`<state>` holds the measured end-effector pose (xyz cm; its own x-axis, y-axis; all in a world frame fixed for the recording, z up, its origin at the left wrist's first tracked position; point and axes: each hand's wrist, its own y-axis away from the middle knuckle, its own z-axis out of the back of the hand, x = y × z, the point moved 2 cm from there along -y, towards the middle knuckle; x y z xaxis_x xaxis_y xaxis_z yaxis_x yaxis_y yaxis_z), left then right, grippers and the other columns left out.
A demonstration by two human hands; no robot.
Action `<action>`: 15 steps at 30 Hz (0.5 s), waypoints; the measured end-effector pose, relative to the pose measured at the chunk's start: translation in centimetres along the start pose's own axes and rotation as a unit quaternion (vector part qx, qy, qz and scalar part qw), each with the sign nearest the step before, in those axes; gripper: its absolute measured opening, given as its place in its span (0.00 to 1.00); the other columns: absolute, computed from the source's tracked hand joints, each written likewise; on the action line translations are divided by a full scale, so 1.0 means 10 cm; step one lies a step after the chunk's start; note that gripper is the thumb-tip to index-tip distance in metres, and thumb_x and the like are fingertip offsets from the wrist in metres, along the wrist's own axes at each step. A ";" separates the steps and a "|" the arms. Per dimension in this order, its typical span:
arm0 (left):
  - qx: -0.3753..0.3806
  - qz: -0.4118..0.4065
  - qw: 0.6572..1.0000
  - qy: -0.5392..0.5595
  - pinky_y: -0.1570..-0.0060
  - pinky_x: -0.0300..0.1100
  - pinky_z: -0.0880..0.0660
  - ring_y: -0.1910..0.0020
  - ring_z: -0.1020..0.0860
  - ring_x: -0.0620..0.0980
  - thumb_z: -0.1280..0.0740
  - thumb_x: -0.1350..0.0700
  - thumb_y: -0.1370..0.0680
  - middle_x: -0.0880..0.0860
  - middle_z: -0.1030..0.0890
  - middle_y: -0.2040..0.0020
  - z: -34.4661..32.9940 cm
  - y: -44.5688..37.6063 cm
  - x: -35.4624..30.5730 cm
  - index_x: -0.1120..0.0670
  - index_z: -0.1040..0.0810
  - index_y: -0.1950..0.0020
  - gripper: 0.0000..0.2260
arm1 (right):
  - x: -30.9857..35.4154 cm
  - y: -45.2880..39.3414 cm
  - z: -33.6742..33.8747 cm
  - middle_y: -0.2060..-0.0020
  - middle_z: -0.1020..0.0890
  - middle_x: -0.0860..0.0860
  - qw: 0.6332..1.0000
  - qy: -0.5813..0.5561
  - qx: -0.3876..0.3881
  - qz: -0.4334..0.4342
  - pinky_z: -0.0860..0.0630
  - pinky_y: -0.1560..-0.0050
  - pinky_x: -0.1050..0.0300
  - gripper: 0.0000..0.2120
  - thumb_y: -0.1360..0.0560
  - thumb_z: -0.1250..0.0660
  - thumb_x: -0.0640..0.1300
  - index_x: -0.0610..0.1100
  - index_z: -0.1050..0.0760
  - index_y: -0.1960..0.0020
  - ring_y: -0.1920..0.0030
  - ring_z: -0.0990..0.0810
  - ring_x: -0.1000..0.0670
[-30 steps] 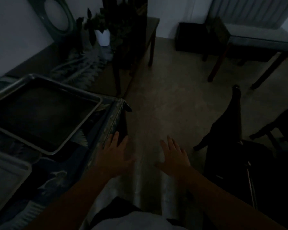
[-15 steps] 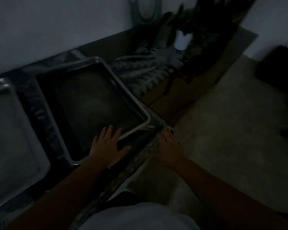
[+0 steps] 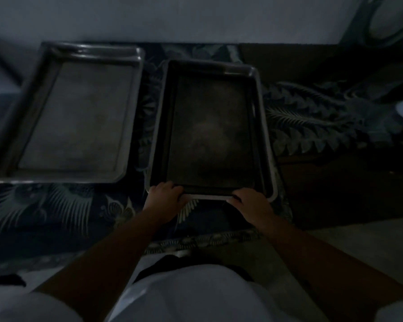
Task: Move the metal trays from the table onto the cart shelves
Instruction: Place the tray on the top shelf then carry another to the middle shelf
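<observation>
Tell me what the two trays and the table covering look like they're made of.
Left tray: likely bare metal, dull grey, with glints along the rolled rim.
Right tray, gripped at its near edge by the left hand and right hand: pale metallic rim, dark matte inside, possibly coated or stained.
Table covering: seemingly printed fabric with a feather pattern; too dim to be sure.

A dark cloth with pale feather shapes covers the surface. At 12 o'clock stands a plain pale wall. At 2 o'clock a round dark frame leans. A pale floor shows at 4 o'clock.
</observation>
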<state>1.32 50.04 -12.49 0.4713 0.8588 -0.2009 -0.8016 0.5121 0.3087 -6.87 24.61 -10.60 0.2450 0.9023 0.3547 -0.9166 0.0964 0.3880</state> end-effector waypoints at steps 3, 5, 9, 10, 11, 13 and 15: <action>-0.011 0.019 1.000 0.012 0.56 0.47 0.36 0.46 0.23 0.56 0.42 0.38 0.21 0.53 0.22 0.47 -0.09 0.02 -0.09 0.50 0.20 0.44 0.19 | -0.14 -0.02 0.00 0.54 0.22 0.45 1.000 0.004 0.002 0.016 0.26 0.50 0.49 0.19 0.22 0.40 0.57 0.42 0.22 0.50 0.52 0.23 0.46; -0.014 0.039 0.998 0.036 0.55 0.46 0.36 0.46 0.23 0.55 0.41 0.38 0.21 0.52 0.22 0.47 -0.13 0.05 -0.16 0.49 0.20 0.44 0.19 | -0.22 -0.01 0.03 0.56 0.22 0.46 0.999 0.008 0.004 0.037 0.25 0.51 0.49 0.19 0.23 0.40 0.58 0.43 0.23 0.51 0.53 0.23 0.46; 0.005 0.084 0.994 0.068 0.53 0.46 0.36 0.46 0.24 0.52 0.41 0.34 0.22 0.50 0.22 0.48 -0.25 0.29 -0.41 0.48 0.19 0.45 0.21 | -0.43 0.15 0.04 0.56 0.22 0.47 0.996 0.010 0.034 0.083 0.24 0.54 0.51 0.19 0.24 0.39 0.60 0.45 0.22 0.50 0.54 0.23 0.48; 0.008 0.090 0.993 0.075 0.53 0.45 0.36 0.47 0.24 0.51 0.41 0.34 0.22 0.50 0.23 0.49 -0.31 0.41 -0.49 0.47 0.20 0.46 0.21 | -0.49 0.22 0.01 0.55 0.22 0.48 0.995 0.014 0.052 0.088 0.24 0.54 0.52 0.19 0.25 0.39 0.61 0.46 0.22 0.49 0.54 0.23 0.48; 0.012 0.095 0.992 0.086 0.53 0.45 0.36 0.48 0.24 0.51 0.41 0.34 0.22 0.49 0.24 0.50 -0.37 0.53 -0.56 0.47 0.20 0.47 0.20 | -0.56 0.30 -0.02 0.54 0.22 0.49 0.993 0.020 0.072 0.091 0.25 0.55 0.53 0.20 0.25 0.40 0.63 0.47 0.22 0.48 0.53 0.23 0.49; 0.031 0.102 0.989 0.101 0.54 0.45 0.36 0.49 0.25 0.50 0.41 0.33 0.23 0.47 0.26 0.52 -0.48 0.78 -0.69 0.46 0.20 0.48 0.19 | -0.67 0.46 -0.09 0.54 0.23 0.51 0.987 0.037 0.118 0.099 0.26 0.56 0.55 0.21 0.26 0.41 0.65 0.50 0.22 0.47 0.53 0.23 0.51; 0.050 0.105 0.988 0.100 0.55 0.44 0.36 0.50 0.25 0.49 0.40 0.32 0.24 0.46 0.29 0.54 -0.56 0.96 -0.82 0.45 0.21 0.47 0.20 | -0.76 0.60 -0.15 0.56 0.25 0.53 0.981 0.048 0.151 0.109 0.30 0.62 0.58 0.23 0.27 0.41 0.67 0.51 0.23 0.46 0.56 0.25 0.53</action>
<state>-12.30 47.86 -13.11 0.2074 0.9314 -0.2992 -0.8289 0.3298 0.4519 -14.68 18.97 -12.20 0.0100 0.9243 0.3815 -0.8047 -0.2190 0.5518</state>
